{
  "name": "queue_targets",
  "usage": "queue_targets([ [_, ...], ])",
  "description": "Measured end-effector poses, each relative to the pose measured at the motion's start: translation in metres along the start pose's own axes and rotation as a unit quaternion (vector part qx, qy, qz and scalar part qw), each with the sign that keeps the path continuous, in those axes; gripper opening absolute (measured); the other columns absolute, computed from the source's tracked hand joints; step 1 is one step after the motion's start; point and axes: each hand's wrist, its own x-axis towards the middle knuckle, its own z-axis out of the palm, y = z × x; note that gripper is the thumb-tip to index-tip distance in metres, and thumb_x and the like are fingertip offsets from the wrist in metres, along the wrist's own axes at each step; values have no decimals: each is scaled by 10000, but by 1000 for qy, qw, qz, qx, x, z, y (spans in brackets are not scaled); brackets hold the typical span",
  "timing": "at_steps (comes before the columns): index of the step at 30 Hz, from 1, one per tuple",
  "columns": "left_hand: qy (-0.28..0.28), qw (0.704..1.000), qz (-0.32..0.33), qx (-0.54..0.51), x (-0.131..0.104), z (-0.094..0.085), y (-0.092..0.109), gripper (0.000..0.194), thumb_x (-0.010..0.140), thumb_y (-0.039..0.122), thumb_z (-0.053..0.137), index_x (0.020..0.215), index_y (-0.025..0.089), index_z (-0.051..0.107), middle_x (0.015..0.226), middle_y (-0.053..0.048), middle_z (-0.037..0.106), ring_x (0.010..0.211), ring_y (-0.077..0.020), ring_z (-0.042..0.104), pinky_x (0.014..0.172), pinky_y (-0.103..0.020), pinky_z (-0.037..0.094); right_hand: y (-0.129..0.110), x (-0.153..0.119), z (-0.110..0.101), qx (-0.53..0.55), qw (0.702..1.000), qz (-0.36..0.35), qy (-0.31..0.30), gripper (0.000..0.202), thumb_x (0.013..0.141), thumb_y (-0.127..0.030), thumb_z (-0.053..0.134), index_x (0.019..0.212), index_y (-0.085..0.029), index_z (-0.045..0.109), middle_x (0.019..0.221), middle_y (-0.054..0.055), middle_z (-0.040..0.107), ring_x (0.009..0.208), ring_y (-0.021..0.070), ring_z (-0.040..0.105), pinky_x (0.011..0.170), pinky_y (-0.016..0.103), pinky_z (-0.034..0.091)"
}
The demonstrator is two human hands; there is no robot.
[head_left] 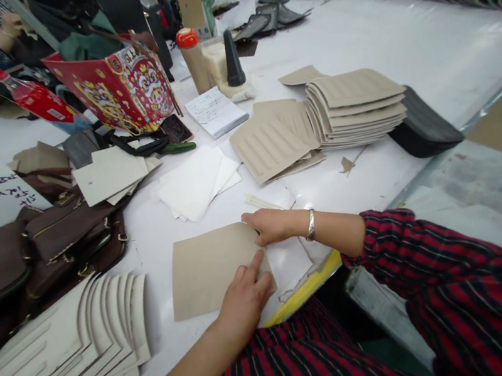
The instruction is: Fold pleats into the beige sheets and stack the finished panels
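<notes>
Grip of the left hand (242, 297) is unclosed, its fingers resting on the beige panel (213, 267) upon the bench (346, 36), perhaps to steady it; right hand (274, 225) touches this panel's right edge, pinching or not I cannot tell.

I steady a plain beige, roughly rectangular panel of thin, smooth sheet material (211, 267); it lies flat and slightly askew on the white tabletop (149, 239), its far right corner rounded.

White-topped worktable (351, 38) fills most of view; yellow strip (303, 293) along near edge. Stained grey surface (463, 173) at right. Light diffuse.
</notes>
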Motion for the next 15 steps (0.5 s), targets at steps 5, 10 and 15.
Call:
queue_targets([
  [5, -22, 1000, 4, 20, 5, -3, 1, 90, 824, 238, 503, 835, 193, 580, 1321, -86, 400, 905, -217, 491, 794, -385, 428, -2, 4, -8, -24, 1000, 11, -15, 465, 659, -232, 604, 1077, -92, 459, 929, 137, 629, 813, 220, 584, 575, 248, 378],
  [10, -31, 999, 0, 35, 6, 0, -1, 90, 817, 240, 515, 831, 184, 584, 1353, -96, 370, 921, -223, 500, 818, -391, 424, 7, 21, -28, -35, 998, 41, -19, 354, 668, -219, 601, 1004, -118, 554, 969, 99, 630, 839, 197, 572, 618, 234, 375],
  [15, -44, 999, -3, 15, 9, -4, -1, 94, 801, 225, 523, 847, 180, 591, 1365, -99, 356, 948, -234, 511, 828, -395, 426, 11, 29, -29, -48, 998, 34, -27, 374, 647, -180, 596, 1013, -110, 563, 980, 102, 630, 840, 204, 570, 606, 237, 371],
])
